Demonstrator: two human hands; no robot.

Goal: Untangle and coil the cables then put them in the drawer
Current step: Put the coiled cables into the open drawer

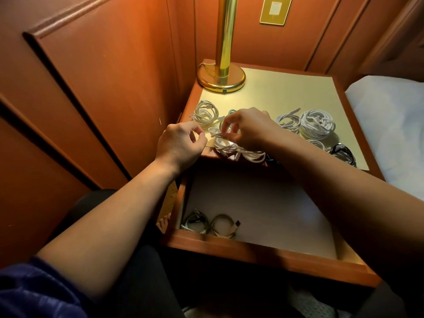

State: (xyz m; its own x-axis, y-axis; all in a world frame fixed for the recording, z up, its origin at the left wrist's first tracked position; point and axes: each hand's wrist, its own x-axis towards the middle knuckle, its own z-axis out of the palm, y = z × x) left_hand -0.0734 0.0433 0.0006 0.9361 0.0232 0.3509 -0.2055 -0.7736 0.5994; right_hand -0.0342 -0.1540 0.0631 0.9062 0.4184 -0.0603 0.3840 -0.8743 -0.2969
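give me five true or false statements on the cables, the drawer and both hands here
1. The drawer is open. True.
2. The drawer holds no cables. False: two coiled cables lie at its front left corner.
3. The right hand pinches a white cable above the nightstand. True.
4. The brass lamp stands at the nightstand's front right corner. False: it stands at the back left corner.
5. The left hand rests flat inside the drawer. False: it is raised at the nightstand's front left edge, fingers curled.
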